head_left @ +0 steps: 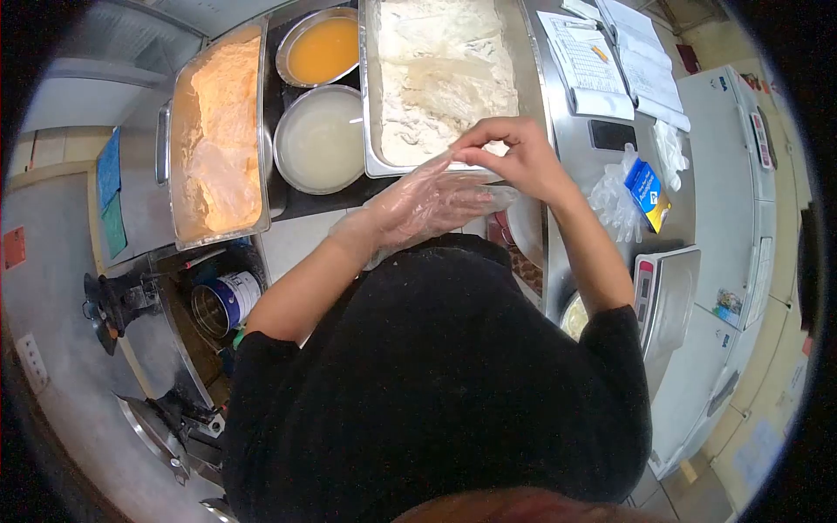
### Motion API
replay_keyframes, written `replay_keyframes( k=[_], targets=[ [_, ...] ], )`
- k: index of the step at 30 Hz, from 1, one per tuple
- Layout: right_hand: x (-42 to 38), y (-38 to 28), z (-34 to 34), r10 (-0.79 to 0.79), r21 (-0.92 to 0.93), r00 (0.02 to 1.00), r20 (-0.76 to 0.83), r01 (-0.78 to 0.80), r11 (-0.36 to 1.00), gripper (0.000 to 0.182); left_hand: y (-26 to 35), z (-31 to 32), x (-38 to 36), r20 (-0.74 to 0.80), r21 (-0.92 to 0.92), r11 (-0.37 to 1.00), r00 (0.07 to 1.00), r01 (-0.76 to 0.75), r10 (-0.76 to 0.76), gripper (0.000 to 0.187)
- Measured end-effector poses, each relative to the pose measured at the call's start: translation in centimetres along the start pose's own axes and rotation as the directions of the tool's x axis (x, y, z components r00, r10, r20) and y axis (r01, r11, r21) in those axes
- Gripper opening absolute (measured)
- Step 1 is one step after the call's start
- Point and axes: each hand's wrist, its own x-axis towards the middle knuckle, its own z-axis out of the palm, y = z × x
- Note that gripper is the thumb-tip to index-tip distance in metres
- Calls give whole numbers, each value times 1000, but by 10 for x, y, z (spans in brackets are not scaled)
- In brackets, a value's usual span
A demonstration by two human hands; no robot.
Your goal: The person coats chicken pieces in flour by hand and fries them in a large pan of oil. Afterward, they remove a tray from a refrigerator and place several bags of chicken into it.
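My left hand (414, 209) wears a clear disposable plastic glove (475, 199), loose around the fingers and wrist. Its fingers are stretched out, pointing right. My bare right hand (514, 152) pinches the glove's thin plastic between thumb and fingertips, near the left hand's upper edge. Just beyond both hands stands a deep metal tray of white flour (418, 131), with a see-through plastic piece lying on it. To its left are a bowl of cloudy pale liquid (318, 139) and a bowl of orange liquid (324, 50). A metal pan of orange powder (228, 96) stands farther left, clear plastic on top.
On the right counter lie open papers (602, 70), a dark phone (613, 134), loose plastic gloves (617, 196) and a blue-yellow box (648, 193). A scale (667, 292) sits nearer me. White refrigerators (719, 218) line the right; a blue-white can (228, 301) is low left.
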Motion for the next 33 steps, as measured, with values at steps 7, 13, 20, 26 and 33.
replay_keyframes(
  k=[7,13,20,26,33],
  targets=[
    [5,11,10,-179,-81,949,-258,164,983,14,-5,-2,-7,-40,145,989,998,-35,41,83],
    [0,4,21,-128,67,987,-95,135,989,25,-8,-8,-1,-93,-35,999,995,26,-29,72],
    [-2,3,31,-273,-33,953,-130,271,962,14,-2,-8,-15,-85,-30,999,996,-30,28,76],
    [10,11,36,-81,49,941,-330,103,993,11,-22,-22,-16,112,77,995,992,-69,60,85],
    [4,35,26,226,565,974,6,-190,803,30,-10,-23,-34,220,-404,895,929,-190,296,80]
  ],
)
